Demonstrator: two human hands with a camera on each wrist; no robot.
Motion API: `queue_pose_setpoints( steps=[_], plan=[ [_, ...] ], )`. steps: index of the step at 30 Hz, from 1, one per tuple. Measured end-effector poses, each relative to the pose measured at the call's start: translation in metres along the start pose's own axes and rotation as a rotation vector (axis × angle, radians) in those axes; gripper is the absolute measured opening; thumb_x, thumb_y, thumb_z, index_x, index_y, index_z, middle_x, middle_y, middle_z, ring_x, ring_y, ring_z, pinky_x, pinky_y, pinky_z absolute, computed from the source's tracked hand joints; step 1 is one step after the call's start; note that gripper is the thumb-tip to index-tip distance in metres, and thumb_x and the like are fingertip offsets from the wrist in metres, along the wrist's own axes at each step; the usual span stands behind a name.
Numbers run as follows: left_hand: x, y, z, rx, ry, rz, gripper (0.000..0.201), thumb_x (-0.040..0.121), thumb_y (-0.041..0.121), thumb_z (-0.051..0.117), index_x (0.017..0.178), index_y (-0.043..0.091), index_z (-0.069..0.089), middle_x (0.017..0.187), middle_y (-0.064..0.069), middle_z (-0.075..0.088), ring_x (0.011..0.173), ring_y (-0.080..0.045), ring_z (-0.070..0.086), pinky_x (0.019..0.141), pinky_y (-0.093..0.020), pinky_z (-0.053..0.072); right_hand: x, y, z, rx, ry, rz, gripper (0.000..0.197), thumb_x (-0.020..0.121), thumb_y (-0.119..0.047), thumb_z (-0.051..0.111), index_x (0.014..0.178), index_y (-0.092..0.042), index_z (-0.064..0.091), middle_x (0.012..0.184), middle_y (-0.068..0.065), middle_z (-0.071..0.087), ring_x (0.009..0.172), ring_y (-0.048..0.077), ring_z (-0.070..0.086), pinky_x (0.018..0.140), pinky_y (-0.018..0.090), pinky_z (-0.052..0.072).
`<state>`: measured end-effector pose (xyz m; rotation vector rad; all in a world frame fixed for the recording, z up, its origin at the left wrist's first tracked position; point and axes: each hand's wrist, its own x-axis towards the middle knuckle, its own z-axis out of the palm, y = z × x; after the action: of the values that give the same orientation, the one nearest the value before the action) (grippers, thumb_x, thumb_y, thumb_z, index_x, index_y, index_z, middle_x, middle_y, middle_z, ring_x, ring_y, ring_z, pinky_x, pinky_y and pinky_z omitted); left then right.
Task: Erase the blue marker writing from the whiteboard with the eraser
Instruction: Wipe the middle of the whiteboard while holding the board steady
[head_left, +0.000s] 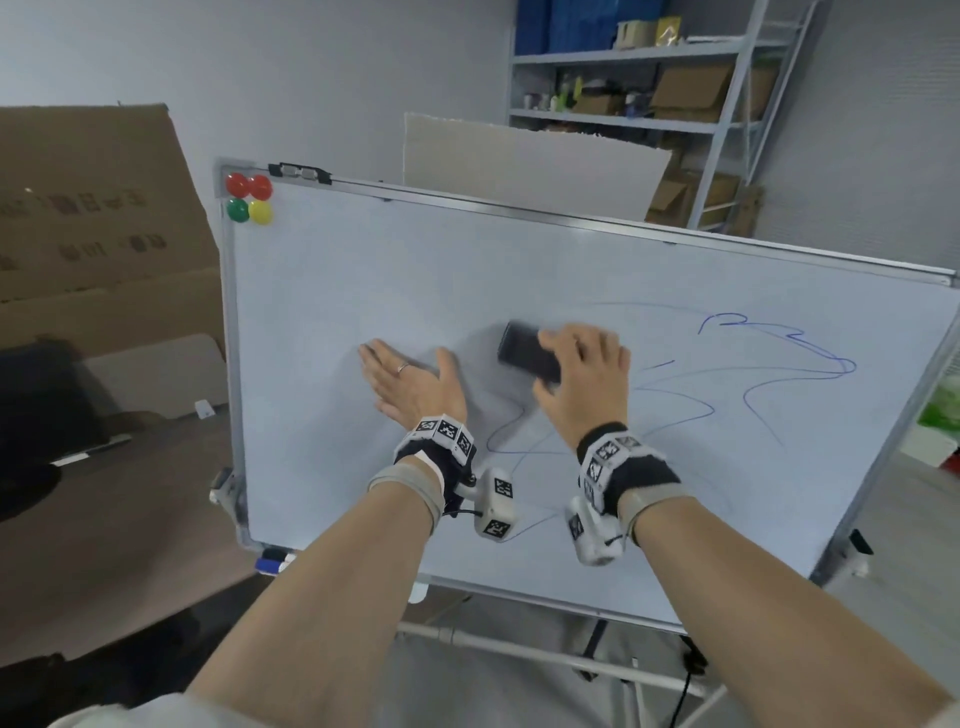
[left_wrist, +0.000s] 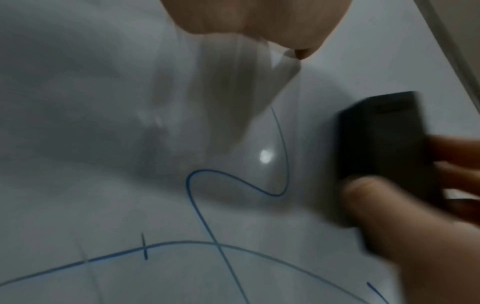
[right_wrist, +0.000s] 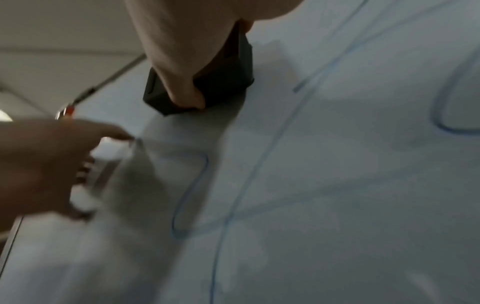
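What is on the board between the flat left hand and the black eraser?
Only bare whiteboard, shaded grey, between left hand and eraser; the head view shows it.

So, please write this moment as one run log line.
right hand grips eraser on whiteboard | left hand flat | blue lines remain

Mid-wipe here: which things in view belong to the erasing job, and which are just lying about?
In the job:
eraser, held by right hand
blue lines
whiteboard, left hand flat on it

Lying about:
magnets
marker on the tray
cardboard
shelves
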<state>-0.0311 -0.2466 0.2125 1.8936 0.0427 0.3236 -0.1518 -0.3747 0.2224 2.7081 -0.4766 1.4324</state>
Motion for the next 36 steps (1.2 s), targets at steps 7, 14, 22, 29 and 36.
queue_pose_setpoints(
  steps=[7, 14, 22, 29, 36],
  plan=[
    [-0.006, -0.016, 0.003, -0.022, -0.012, -0.15, 0.084, 0.092, 0.048, 0.047, 0.157, 0.017, 0.004, 0.164, 0.007, -0.003, 0.152, -0.017, 0.002, 0.114, -0.058, 0.018, 0.006, 0.003, -0.007, 0.042, -0.015, 0.171, 0.05, 0.068, -0.025, 0.077, 0.115, -0.027, 0.061, 0.116, 0.003, 0.057, 0.106, 0.029, 0.046, 0.085, 0.039, 0.036],
    [0.0, -0.032, -0.007, -0.034, -0.008, -0.134, 0.08, 0.095, 0.042, 0.047, 0.157, 0.014, 0.006, 0.164, 0.004, -0.001, 0.151, -0.021, 0.005, 0.115, -0.055, 0.023, -0.002, -0.028, 0.013, 0.072, -0.062, 0.008, 0.053, 0.065, -0.024, 0.081, 0.114, -0.027, 0.06, 0.114, 0.004, 0.056, 0.103, 0.03, 0.048, 0.086, 0.04, 0.04],
    [0.019, -0.066, -0.023, 0.038, -0.025, -0.308, 0.08, 0.095, 0.037, 0.049, 0.157, 0.009, 0.005, 0.164, -0.004, -0.001, 0.151, -0.024, 0.005, 0.114, -0.049, 0.024, 0.004, -0.032, 0.016, 0.014, 0.067, 0.143, 0.048, 0.071, -0.026, 0.073, 0.117, -0.025, 0.059, 0.116, 0.004, 0.055, 0.102, 0.031, 0.047, 0.083, 0.041, 0.039],
    [0.014, -0.089, -0.011, 0.017, -0.037, -0.294, 0.086, 0.093, 0.052, 0.048, 0.157, 0.014, 0.005, 0.164, -0.003, -0.002, 0.15, -0.025, 0.006, 0.113, -0.052, 0.022, -0.073, -0.045, 0.053, -0.029, -0.199, -0.057, 0.06, 0.062, -0.024, 0.084, 0.115, -0.028, 0.055, 0.111, 0.006, 0.057, 0.098, 0.031, 0.049, 0.085, 0.04, 0.037],
    [0.008, -0.103, -0.006, 0.048, 0.009, -0.308, 0.086, 0.091, 0.059, 0.045, 0.157, 0.018, 0.008, 0.164, 0.0, 0.002, 0.15, -0.024, 0.012, 0.11, -0.055, 0.03, -0.052, -0.035, 0.035, -0.097, -0.056, -0.012, 0.054, 0.071, -0.027, 0.078, 0.121, -0.025, 0.058, 0.116, 0.006, 0.057, 0.101, 0.031, 0.049, 0.086, 0.042, 0.04]
  ],
)
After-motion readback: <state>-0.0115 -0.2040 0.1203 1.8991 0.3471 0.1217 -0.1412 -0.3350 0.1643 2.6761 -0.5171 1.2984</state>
